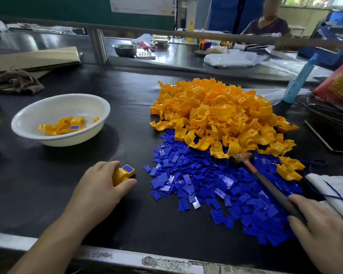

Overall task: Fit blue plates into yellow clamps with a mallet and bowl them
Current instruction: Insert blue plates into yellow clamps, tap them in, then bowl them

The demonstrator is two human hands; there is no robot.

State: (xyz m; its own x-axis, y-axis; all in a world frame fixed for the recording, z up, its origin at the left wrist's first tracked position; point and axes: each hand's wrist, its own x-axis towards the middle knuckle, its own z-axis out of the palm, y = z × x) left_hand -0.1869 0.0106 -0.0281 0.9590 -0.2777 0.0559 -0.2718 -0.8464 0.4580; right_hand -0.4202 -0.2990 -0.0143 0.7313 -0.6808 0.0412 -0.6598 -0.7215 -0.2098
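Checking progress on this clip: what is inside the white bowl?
The white bowl holds a few yellow clamps, one showing a fitted blue plate. Whether the others carry plates is hidden, because they overlap or face away.

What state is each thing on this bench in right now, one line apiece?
Left grip: holds a yellow clamp on the table.
Yellow clamp: blue plate on top.
Right grip: thumb and finger flank the mallet handle; hold unclear.
Mallet: lying on the loose blue plates, head beside the clamp heap.
White bowl: upright, a few fitted clamps inside.
Clamp heap: loose, unfitted.
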